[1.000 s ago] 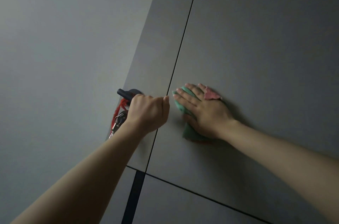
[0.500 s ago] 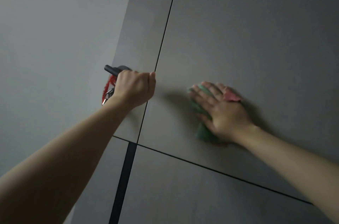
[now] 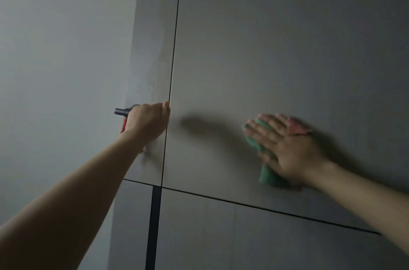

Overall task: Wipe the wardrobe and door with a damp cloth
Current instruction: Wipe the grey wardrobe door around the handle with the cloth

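Right hand (image 3: 287, 150) motion-blurred, covers most of cloth (image 3: 266, 175); left hand (image 3: 147, 122) hides handle (image 3: 120, 111) base.

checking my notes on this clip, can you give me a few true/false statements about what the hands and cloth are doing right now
1. The right hand presses a green cloth flat against the wide panel. True.
2. The left hand hangs free and holds nothing. False: its fingers are curled round the dark handle on the narrow panel.
3. The cloth lies left of the vertical seam. False: it is well to the right of the seam.
4. Something red shows just below the handle. True.
5. The right hand's fingers are balled into a fist. False: they are straight and spread over the cloth.
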Available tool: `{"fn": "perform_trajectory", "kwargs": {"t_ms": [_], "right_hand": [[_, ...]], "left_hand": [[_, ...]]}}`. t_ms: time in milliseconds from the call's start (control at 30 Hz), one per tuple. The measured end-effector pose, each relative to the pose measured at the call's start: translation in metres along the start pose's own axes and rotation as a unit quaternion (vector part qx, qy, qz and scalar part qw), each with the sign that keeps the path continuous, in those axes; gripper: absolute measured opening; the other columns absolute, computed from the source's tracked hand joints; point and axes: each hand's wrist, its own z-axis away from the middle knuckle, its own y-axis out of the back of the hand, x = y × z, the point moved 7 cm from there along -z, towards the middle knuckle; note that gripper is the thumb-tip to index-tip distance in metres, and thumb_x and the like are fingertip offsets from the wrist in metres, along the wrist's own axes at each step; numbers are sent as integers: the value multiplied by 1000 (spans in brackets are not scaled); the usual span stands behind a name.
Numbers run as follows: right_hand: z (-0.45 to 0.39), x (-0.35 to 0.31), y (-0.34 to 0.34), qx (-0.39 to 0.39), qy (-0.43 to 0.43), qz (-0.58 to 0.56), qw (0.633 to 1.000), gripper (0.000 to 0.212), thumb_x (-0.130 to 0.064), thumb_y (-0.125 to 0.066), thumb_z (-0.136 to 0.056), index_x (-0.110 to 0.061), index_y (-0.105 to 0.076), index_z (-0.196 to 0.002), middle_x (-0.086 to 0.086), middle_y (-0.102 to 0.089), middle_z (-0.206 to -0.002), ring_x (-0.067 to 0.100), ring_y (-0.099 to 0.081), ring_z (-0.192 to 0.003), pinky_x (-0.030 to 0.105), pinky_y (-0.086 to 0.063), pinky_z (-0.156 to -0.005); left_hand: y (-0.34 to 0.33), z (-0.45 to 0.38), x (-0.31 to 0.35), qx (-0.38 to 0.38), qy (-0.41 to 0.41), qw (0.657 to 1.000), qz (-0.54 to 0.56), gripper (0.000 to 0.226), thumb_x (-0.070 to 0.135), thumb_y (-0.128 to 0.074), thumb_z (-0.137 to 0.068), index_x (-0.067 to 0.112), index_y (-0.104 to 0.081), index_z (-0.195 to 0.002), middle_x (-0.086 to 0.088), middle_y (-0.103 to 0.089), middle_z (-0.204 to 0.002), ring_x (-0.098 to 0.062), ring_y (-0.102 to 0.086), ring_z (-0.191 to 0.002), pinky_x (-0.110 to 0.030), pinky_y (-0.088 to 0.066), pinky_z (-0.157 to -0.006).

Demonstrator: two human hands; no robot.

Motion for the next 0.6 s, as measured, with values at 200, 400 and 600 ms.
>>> {"fn": "perform_trajectory", "kwargs": {"t_ms": [200, 400, 600], "right_hand": [[12, 103, 33, 101, -302, 18, 948, 61, -39, -29, -93, -12, -33, -148, 10, -39, -150, 33, -31, -138, 45, -13, -115], [3, 56, 18, 48, -122, 16, 991, 57, -39, -33, -93, -16, -40, -144, 3, -42, -148, 27, -37, -137, 44, -20, -114], [48, 216, 60, 82, -268, 58, 958, 60, -40, -25, -94, -14, -32, -148, 8, -40, -150, 32, -35, -137, 39, -14, -114]], "left_hand": [[22, 8, 50, 66, -70, 995, 19, 31, 24, -39, -81, 7, -64, -85, -13, -64, -90, -34, -58, -87, -39, -41, -79], [7, -17, 146, 25, 42, 978, 202, 49, 15, -47, -88, 7, -40, -136, -16, -29, -148, -33, -24, -136, -40, -24, -109], [-20, -40, 193, 35, 76, 972, 219, 66, 41, -34, -98, 24, -2, -153, -10, 12, -159, -22, 16, -145, -39, 16, -116]]}}
